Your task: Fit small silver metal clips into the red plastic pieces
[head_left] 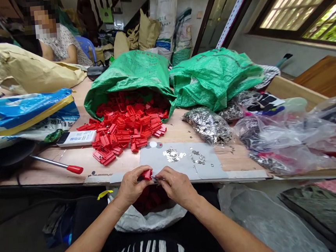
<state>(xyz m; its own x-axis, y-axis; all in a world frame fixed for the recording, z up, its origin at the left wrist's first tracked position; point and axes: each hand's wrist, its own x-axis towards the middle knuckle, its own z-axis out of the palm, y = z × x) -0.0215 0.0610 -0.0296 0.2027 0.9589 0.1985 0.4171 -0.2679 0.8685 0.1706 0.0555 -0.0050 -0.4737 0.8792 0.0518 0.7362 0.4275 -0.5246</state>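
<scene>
Above the table's front edge, my left hand [133, 185] is closed around a small red plastic part [147, 175]. My right hand [176, 183] pinches a thin, shiny metal piece [155, 178] against the near end of that part; its exact shape is mostly covered by my fingers. Below both hands, a white sack [152, 220] on my lap holds more red parts. A grey mat [153, 160] lies just beyond my hands, with two small clusters of shiny metal pieces [173, 154] on it. Past it, a heap of red plastic parts [123, 126] spills from a green sack [139, 67].
A second green sack [213, 77], a bag of metal pieces [209, 126] and clear plastic bags [289, 131] fill the right side. On the left are a white box [77, 138], a red-tipped lever [74, 169] and a blue-white sack [31, 114]. Another person [61, 45] sits at the back left.
</scene>
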